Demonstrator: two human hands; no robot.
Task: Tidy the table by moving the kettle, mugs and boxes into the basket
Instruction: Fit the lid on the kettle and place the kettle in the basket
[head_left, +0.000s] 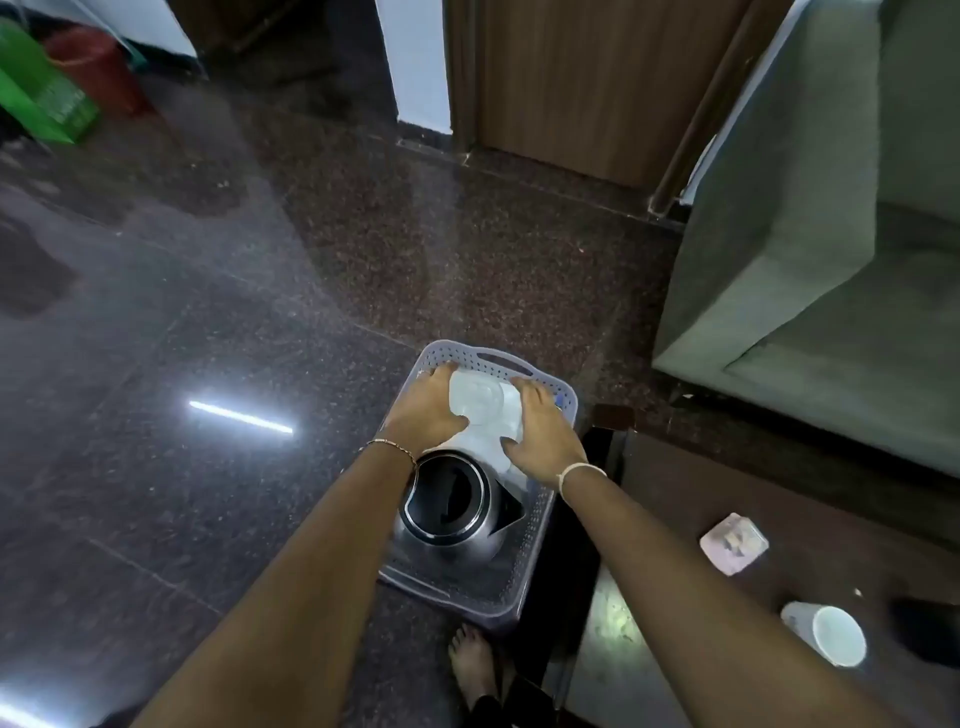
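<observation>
A grey perforated basket (498, 358) stands on the floor beside a dark table (779, 519). Inside it, at the near end, sits a steel kettle (452, 512) with a black lid. At the far end lies a white box (485, 405). My left hand (426, 408) holds the box's left side and my right hand (543, 434) its right side, fingers laid over the top. On the table remain a small pinkish box (732, 543) and a white mug (826, 631) lying on its side.
A grey-green sofa (810, 234) stands to the right behind the table. A wooden door (587, 78) is ahead. Green and red items (47, 93) lie at the far left on the glossy stone floor. My bare foot (472, 670) is just before the basket.
</observation>
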